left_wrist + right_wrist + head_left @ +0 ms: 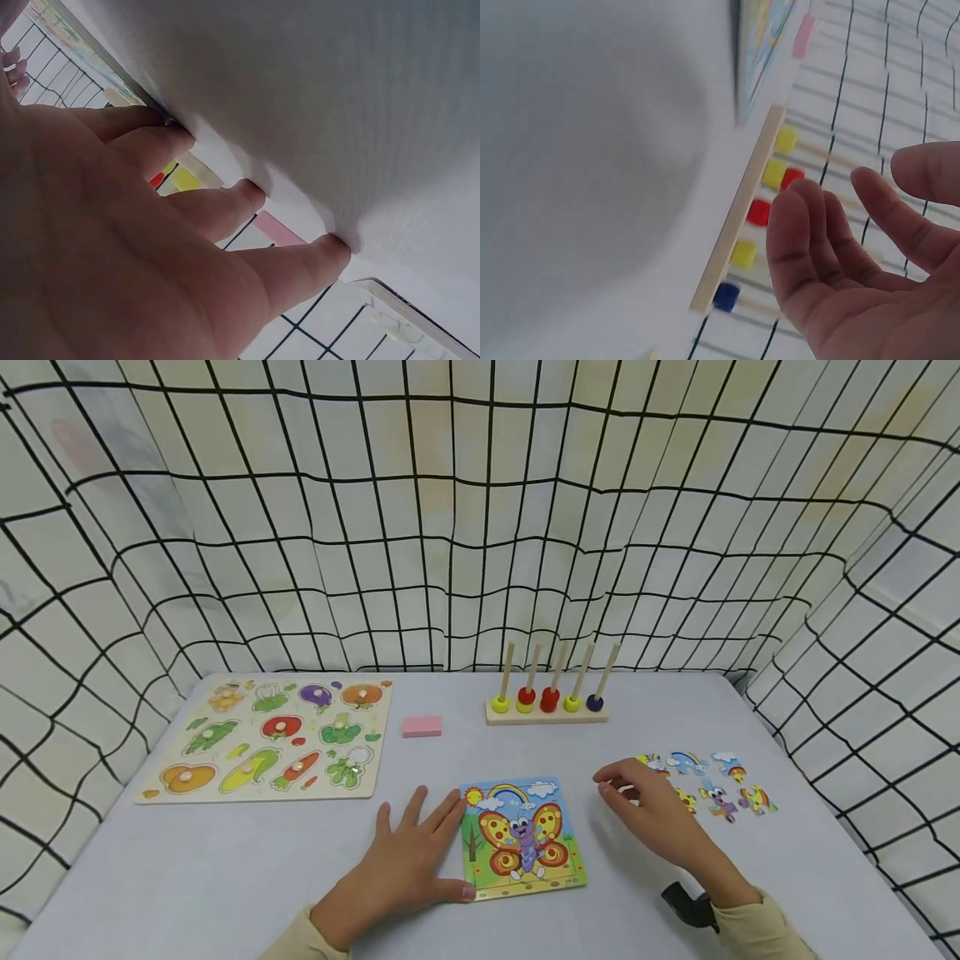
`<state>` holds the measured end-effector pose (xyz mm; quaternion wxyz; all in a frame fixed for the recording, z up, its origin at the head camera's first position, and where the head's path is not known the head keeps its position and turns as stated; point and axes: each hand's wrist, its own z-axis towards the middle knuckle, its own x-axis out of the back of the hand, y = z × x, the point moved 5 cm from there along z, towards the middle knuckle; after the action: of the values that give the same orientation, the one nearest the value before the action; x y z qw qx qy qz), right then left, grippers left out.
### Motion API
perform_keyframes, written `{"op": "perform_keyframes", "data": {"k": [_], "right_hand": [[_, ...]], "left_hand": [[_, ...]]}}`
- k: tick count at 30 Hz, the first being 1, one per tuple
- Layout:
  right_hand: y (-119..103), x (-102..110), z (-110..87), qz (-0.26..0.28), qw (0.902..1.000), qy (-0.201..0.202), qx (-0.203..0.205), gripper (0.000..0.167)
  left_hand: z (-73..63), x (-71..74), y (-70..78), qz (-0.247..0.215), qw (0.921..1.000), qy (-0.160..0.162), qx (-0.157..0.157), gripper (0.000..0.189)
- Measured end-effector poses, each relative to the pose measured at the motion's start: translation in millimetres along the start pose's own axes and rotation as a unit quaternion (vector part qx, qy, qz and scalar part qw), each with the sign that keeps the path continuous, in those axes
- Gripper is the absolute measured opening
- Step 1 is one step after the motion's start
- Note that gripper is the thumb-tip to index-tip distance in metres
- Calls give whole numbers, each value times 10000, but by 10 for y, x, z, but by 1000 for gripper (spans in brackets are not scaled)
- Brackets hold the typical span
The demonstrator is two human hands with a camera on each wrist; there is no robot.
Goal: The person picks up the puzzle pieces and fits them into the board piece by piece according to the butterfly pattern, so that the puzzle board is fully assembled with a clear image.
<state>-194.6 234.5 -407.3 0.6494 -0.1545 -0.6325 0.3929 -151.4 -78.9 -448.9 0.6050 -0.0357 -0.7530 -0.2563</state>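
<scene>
A square butterfly puzzle board (525, 839) lies on the table, its picture showing a rainbow, sun and cloud. Along its left edge rests my left hand (408, 860), fingers spread and touching the table, thumb at the lower left corner. In the left wrist view the same hand (165, 217) presses its fingertips on the white cloth. My right hand (660, 818) hovers between the board and several loose puzzle pieces (720, 802), partly hiding some of them. Its fingers are loosely bent with nothing in them, as the right hand (855, 262) in its wrist view also shows.
A wooden vegetable puzzle board (247, 785) lies at the back left, with a pink block (422, 727) beside it. Behind the butterfly board stands a peg stacker (547, 717) with coloured beads. Black netting (450, 539) surrounds the white table (225, 877) at the back and sides.
</scene>
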Motion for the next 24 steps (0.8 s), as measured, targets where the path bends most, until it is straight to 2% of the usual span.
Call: {"op": "perform_keyframes", "data": {"k": [9, 17, 24], "right_hand": [[-306, -335, 29, 323, 9957, -802, 346, 17], [-504, -638, 50, 517, 9824, -1670, 656, 20], [-605, -821, 72, 460, 9705, -2164, 962, 20]], "left_hand": [[8, 12, 5, 13, 10000, -38, 15, 114], [14, 27, 10, 88, 9999, -64, 59, 114], [6, 34, 30, 152, 9999, -9, 27, 113]]}}
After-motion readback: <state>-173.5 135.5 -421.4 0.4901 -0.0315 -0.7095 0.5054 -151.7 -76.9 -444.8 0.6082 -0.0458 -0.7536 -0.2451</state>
